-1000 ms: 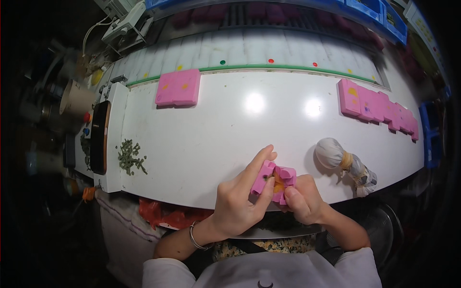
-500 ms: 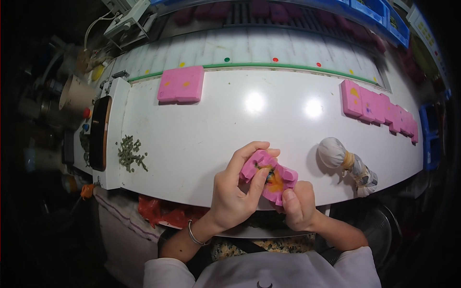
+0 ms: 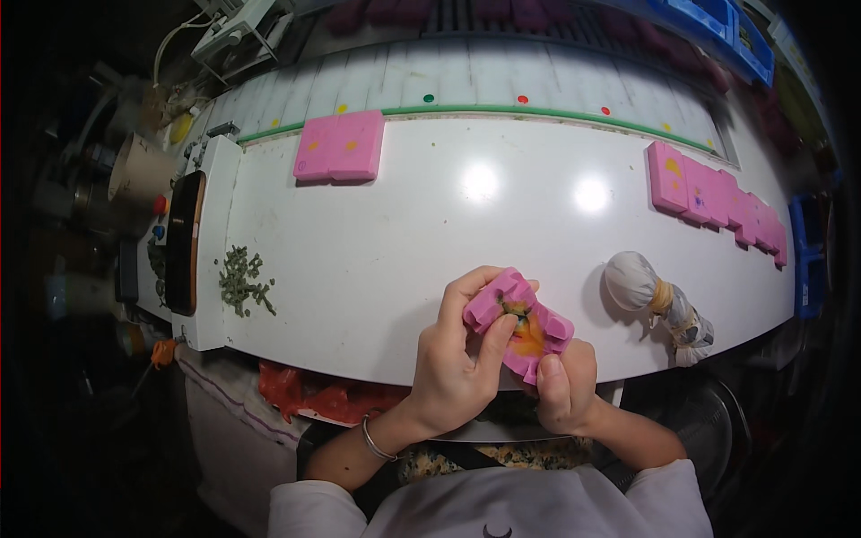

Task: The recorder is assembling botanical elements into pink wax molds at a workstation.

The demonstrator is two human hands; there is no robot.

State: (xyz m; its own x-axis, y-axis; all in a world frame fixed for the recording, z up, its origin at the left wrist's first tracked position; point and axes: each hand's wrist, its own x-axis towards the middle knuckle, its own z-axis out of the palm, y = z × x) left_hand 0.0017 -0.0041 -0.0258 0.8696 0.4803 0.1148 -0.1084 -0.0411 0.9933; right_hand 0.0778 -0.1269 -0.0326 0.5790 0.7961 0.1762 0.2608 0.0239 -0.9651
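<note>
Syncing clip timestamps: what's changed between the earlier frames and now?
The pink piece is spread wider, its left end swung away from the person, showing more of the yellow-stained inside. The left hand and right hand both keep hold. Camera view shifted slightly; row of pink blocks, wrapped bundle and green heap stayed put.

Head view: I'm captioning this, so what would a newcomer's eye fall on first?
First comes the pink, yellow-stained piece held between the left hand and right hand, at the front of the white table. Then come the pale, tied bundle to the right and the row of pink blocks at back right.
</note>
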